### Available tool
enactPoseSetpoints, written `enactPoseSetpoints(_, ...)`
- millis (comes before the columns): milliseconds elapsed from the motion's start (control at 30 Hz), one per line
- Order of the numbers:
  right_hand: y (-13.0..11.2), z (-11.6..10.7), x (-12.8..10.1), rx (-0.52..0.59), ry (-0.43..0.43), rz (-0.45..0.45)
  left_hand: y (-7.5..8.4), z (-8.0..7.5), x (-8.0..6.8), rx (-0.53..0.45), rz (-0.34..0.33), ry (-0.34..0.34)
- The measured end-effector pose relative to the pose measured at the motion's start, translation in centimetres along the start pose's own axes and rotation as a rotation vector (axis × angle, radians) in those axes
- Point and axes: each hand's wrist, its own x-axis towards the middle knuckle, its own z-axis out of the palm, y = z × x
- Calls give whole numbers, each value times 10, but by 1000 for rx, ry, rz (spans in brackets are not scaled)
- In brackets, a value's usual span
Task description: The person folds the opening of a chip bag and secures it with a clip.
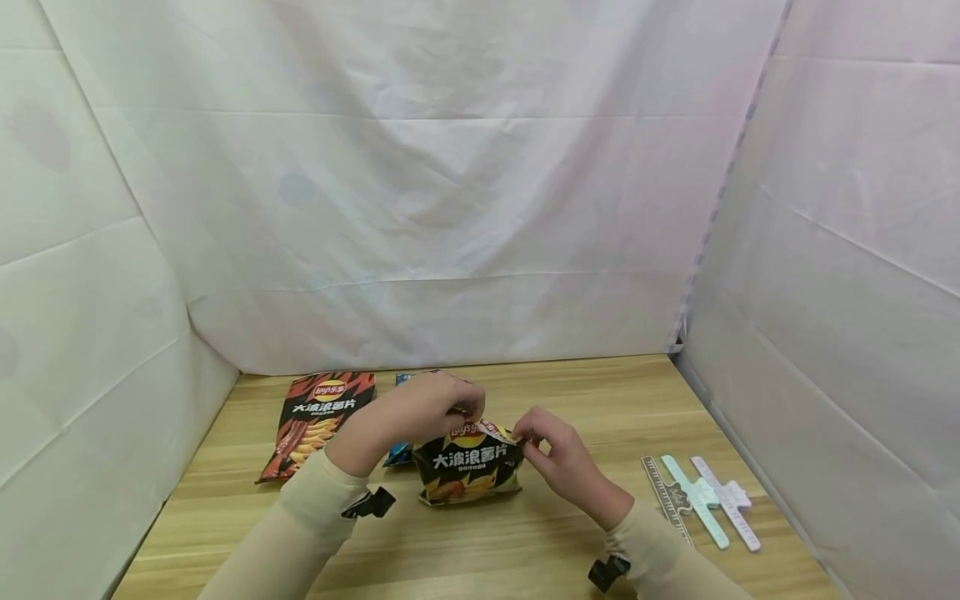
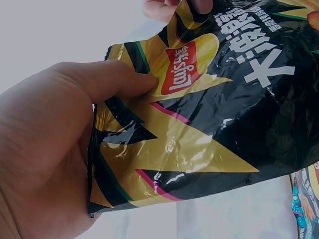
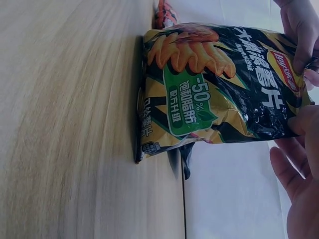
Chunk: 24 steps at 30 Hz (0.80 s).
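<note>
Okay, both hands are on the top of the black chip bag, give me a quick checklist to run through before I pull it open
1. Left hand pinches the black bag at its top edge: ok, thumb lies on the front.
2. Right hand pinches the top's other corner: ok.
3. Bag upright, bottom on the table: ok.
4. Top seal already parted: cannot tell, the hands cover it.
5. Clips within reach: ok, on the table to the right.
6. Red bag apart from the black one: ok, it lies flat to the left.
</note>
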Motion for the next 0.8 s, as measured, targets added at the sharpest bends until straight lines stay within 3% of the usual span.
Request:
enactPoseSetpoints(167,2,1,0,-35,-5,-44,0,1,0,-29,-8,-23)
enactPoseSetpoints(333,5,1,-2,-44,-38,-29,0,2,1,-61,-44,-51)
enactPoseSetpoints(567,0,-2,-4,-4,-95,39,0,2,2,-55,4,-17)
enactPoseSetpoints(800,-5,5,-4,103,-31,210,3,0,2,-49,-40,-30)
